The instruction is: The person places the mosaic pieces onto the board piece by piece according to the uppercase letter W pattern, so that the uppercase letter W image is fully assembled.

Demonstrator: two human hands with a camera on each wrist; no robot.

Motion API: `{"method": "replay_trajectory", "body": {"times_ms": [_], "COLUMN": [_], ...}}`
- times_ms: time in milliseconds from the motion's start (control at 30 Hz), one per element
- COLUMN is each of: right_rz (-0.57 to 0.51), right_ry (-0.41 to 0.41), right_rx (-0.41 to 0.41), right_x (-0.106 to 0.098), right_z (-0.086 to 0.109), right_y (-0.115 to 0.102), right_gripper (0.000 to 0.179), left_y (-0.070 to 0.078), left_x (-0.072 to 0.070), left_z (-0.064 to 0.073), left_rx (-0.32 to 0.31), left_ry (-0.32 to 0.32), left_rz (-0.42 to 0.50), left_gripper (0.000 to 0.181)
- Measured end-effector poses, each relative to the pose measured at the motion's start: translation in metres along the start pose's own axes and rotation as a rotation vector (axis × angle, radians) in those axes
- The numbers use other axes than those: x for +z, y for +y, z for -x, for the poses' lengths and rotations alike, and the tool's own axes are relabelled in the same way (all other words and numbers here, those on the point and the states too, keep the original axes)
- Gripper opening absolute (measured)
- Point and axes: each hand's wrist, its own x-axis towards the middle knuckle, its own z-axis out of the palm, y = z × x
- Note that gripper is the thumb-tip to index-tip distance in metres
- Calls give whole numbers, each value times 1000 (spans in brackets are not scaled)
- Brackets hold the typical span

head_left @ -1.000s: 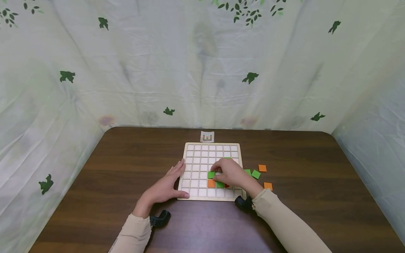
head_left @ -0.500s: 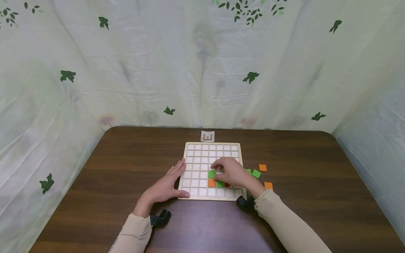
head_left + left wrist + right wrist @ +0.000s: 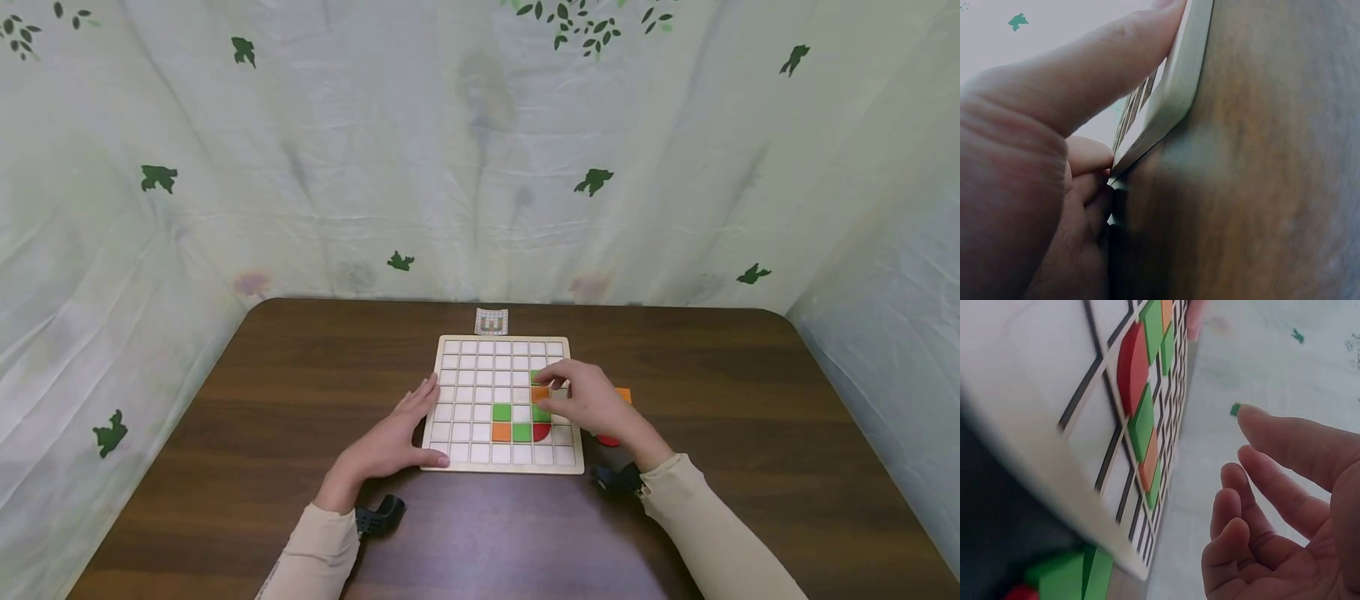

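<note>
A white gridded board (image 3: pixel 463 379) with a pale wooden rim lies on the table. My left hand (image 3: pixel 397 429) steadies its left corner, fingers along the left edge and thumb on the front rim. Over the board's right side is my right hand (image 3: pixel 588 400), thumb and index apart with nothing between them in the right wrist view. Its fingertips overlap an orange tile (image 3: pixel 540 392) in the head view. On the grid also sit a red rounded tile (image 3: pixel 541 432), green tiles (image 3: pixel 502 412) and another orange tile (image 3: pixel 501 432).
Right of the board lie loose pieces, partly hidden by the right arm: an orange piece (image 3: pixel 624 395) and a red one (image 3: pixel 608 440). Behind the board is a small patterned card (image 3: pixel 491 322). A pale curtain (image 3: pixel 360 167) hangs beyond the table (image 3: pixel 322 358).
My right hand has moved right and slightly away from me, from beside the green tile to the right column. An orange tile and a green one there now show. My left hand stays put.
</note>
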Motion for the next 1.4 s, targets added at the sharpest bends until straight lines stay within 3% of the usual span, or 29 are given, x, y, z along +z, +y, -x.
{"method": "replay_trajectory", "body": {"times_ms": [333, 667, 1400], "right_rz": [4, 19, -15], "right_ry": [28, 83, 50], "right_rx": [88, 95, 158], "right_x": [-18, -31, -48], "right_z": [18, 34, 44], "right_y": [16, 38, 74], "right_gripper": [34, 32, 35], "left_y": [0, 0, -3], "left_x": [-1, -2, -1], "left_z": [1, 0, 0], "left_rx": [-12, -11, -14], "left_ry": [-13, -14, -14], "left_rz": [0, -10, -3], "left_gripper": [111, 111, 111]}}
